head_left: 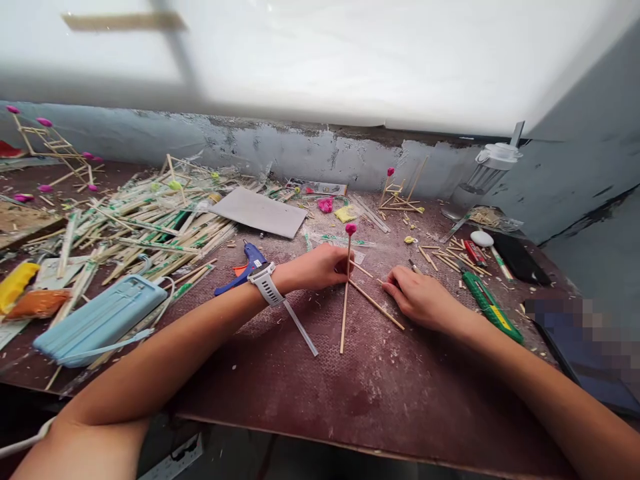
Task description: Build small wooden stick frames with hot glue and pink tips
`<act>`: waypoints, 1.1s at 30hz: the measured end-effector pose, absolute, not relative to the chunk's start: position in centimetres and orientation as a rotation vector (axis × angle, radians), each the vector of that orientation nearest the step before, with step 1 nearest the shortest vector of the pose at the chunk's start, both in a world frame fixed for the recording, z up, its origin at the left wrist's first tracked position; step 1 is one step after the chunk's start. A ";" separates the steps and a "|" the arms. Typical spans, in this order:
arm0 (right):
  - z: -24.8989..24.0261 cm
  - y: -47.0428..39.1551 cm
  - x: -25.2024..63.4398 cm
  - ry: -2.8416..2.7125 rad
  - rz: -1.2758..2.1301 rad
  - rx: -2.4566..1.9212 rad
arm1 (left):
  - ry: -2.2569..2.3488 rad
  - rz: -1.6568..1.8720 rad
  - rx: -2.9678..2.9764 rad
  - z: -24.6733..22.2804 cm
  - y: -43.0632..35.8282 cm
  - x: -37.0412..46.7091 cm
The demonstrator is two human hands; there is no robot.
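Near the middle of the dark red table, my left hand pinches a small structure of thin wooden sticks. A pink clay ball tops its upright stick, and another stick slants down to the right. To the right, my right hand is closed, thumb and fingers together on the end of a short thin stick that reaches toward the structure. A blue glue gun lies behind my left wrist, with a clear glue stick in front of that wrist.
A pile of sticks and a light blue case lie left. A grey board is behind. Right are a green cutter, a black phone and a clear cup. Stick models stand back left and back right.
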State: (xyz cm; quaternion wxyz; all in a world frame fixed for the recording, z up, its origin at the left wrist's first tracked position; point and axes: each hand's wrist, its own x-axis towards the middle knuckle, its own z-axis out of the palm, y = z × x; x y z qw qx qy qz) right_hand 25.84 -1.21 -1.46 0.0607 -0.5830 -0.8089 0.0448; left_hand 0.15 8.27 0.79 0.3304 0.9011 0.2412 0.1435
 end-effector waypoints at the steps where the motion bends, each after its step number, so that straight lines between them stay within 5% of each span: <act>1: -1.7 -1.1 25.9 -2.413 0.136 -1.746 | 0.626 0.368 2.351 0.8 8.3 0.1; 33: -2.4 -0.4 25.6 -1.749 0.106 -1.412 | 0.695 0.363 2.268 0.9 8.5 0.3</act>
